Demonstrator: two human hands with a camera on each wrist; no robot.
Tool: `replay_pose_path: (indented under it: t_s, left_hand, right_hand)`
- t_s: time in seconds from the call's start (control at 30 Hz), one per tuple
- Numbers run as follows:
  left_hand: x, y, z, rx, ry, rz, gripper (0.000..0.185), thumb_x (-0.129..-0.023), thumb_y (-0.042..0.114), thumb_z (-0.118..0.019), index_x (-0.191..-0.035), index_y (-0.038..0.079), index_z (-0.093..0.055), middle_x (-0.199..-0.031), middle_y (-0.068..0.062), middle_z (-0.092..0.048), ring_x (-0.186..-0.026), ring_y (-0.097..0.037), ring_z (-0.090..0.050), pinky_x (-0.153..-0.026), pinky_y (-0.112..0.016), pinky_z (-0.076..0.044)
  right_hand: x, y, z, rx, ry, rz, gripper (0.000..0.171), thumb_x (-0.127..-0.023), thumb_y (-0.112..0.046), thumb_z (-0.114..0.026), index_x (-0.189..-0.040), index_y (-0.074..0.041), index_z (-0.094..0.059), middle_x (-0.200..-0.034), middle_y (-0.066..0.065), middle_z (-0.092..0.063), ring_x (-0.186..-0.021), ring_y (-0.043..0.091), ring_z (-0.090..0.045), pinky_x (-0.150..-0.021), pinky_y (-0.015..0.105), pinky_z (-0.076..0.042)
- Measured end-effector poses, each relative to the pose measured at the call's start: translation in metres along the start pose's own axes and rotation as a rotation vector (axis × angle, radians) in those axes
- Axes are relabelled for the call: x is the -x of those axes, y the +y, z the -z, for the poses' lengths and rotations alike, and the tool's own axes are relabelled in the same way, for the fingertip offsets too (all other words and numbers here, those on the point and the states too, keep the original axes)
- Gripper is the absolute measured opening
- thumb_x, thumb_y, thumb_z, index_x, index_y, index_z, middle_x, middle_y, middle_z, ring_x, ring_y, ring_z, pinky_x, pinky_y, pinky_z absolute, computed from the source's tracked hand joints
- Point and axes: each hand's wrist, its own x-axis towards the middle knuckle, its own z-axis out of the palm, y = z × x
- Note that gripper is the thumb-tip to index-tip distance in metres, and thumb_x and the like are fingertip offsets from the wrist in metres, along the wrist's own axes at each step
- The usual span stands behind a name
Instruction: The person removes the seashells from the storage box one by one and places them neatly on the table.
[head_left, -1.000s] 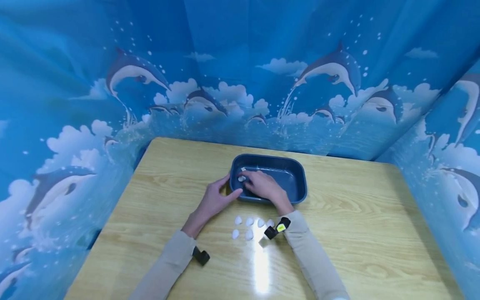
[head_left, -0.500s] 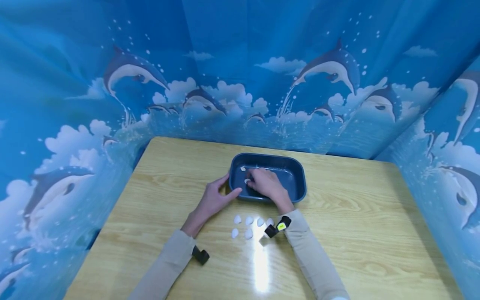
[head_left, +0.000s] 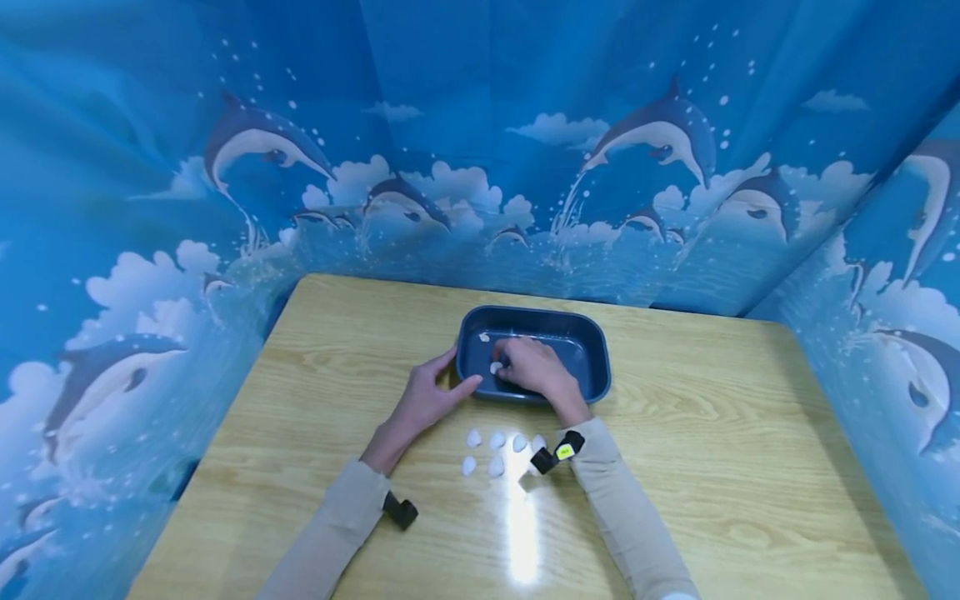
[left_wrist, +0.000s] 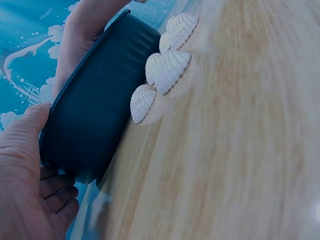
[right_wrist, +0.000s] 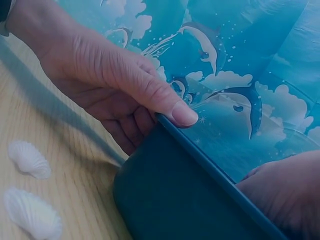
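A dark blue rectangular basin [head_left: 588,362] stands on the table. My left hand [head_left: 422,402] holds its left end, thumb [right_wrist: 182,114] over the rim and the other fingers curled along the outer wall. Inside the basin, my right hand [head_left: 534,367] reaches down with its fingertips around a small white shell [head_left: 496,367] in the head view. In the right wrist view the wall hides those fingertips. A second small pale shell [head_left: 483,337] lies near the basin's back left corner. Several white ribbed shells [left_wrist: 169,71] lie in rows on the table before the basin.
The light wood table [head_left: 360,333] has a bright glare streak in front of the shells. A blue dolphin-print curtain [head_left: 450,100] hangs behind it and along both sides. Black cameras [head_left: 553,454] are strapped to both wrists.
My right hand has drawn slightly to the right inside the basin with the small shell, away from the other shell. My left hand keeps its hold on the basin's end.
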Motion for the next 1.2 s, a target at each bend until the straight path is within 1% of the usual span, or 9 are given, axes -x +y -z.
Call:
replay_pose_path:
  t_s: [0.1, 0.23, 0.33, 0.63, 0.87, 0.93, 1.2]
  left_hand:
    - [0.0003, 0.0001, 0.0004, 0.0, -0.001, -0.004, 0.076, -0.095, 0.042, -0.077, -0.157, 0.013, -0.044, -0.16, -0.008, -0.046, -0.151, -0.026, -0.04, -0.126, -0.048, -0.031]
    - [0.0007, 0.0002, 0.0012, 0.006, -0.005, -0.008, 0.078, -0.094, 0.045, -0.077, -0.157, 0.013, -0.044, -0.16, -0.008, -0.046, -0.151, -0.026, -0.039, -0.126, -0.049, -0.029]
    - [0.0003, -0.0002, 0.0009, 0.01, -0.007, -0.009, 0.077, -0.095, 0.045, -0.077, -0.157, 0.013, -0.044, -0.16, -0.008, -0.046, -0.151, -0.026, -0.039, -0.126, -0.049, -0.029]
    - [-0.0002, -0.0003, 0.0013, 0.002, -0.011, -0.001, 0.078, -0.095, 0.047, -0.076, -0.157, 0.013, -0.044, -0.16, -0.007, -0.046, -0.151, -0.025, -0.04, -0.126, -0.047, -0.03]
    - [-0.0003, 0.001, 0.0009, 0.008, -0.014, -0.002, 0.076, -0.095, 0.043, -0.077, -0.158, 0.013, -0.044, -0.16, -0.008, -0.045, -0.151, -0.025, -0.039, -0.126, -0.048, -0.03]
    - [-0.0001, 0.0012, 0.0007, 0.007, -0.012, -0.001, 0.077, -0.095, 0.045, -0.077, -0.158, 0.014, -0.044, -0.16, -0.007, -0.046, -0.151, -0.025, -0.039, -0.126, -0.048, -0.03]
    - [-0.0007, 0.0014, 0.0003, 0.007, -0.006, -0.024, 0.073, -0.096, 0.037, -0.077, -0.157, 0.011, -0.045, -0.16, -0.008, -0.047, -0.15, -0.026, -0.04, -0.126, -0.049, -0.03]
  right_hand:
    - [-0.0005, -0.0002, -0.0005, 0.002, -0.002, -0.02, 0.021, -0.1, -0.02, -0.073, -0.119, -0.011, -0.073, -0.114, 0.006, -0.074, -0.104, 0.026, -0.068, -0.091, 0.048, -0.059]
    - [-0.0015, -0.0002, -0.0019, 0.005, -0.006, -0.053, 0.023, -0.1, -0.024, -0.073, -0.119, -0.01, -0.073, -0.112, 0.006, -0.073, -0.1, 0.023, -0.067, -0.09, 0.045, -0.059]
    - [-0.0026, 0.0005, -0.0032, -0.004, -0.014, -0.059, 0.023, -0.1, -0.024, -0.073, -0.118, -0.01, -0.072, -0.111, 0.005, -0.072, -0.098, 0.022, -0.066, -0.088, 0.044, -0.059]
    - [-0.0046, 0.0033, -0.0046, -0.031, -0.026, -0.023, 0.02, -0.1, -0.022, -0.074, -0.115, -0.01, -0.071, -0.107, 0.004, -0.072, -0.095, 0.02, -0.065, -0.086, 0.043, -0.059]
    - [-0.0041, 0.0054, -0.0035, -0.04, -0.032, 0.011, 0.02, -0.099, -0.02, -0.074, -0.114, -0.008, -0.071, -0.104, 0.004, -0.072, -0.089, 0.018, -0.065, -0.082, 0.041, -0.059]
    - [-0.0042, 0.0061, -0.0033, -0.042, -0.033, 0.021, 0.02, -0.099, -0.02, -0.074, -0.114, -0.007, -0.071, -0.104, 0.004, -0.072, -0.087, 0.017, -0.065, -0.081, 0.04, -0.059]
    - [-0.0046, 0.0078, -0.004, -0.064, -0.03, 0.024, 0.022, -0.099, -0.02, -0.074, -0.115, -0.006, -0.072, -0.104, 0.005, -0.073, -0.084, 0.016, -0.064, -0.081, 0.039, -0.059]
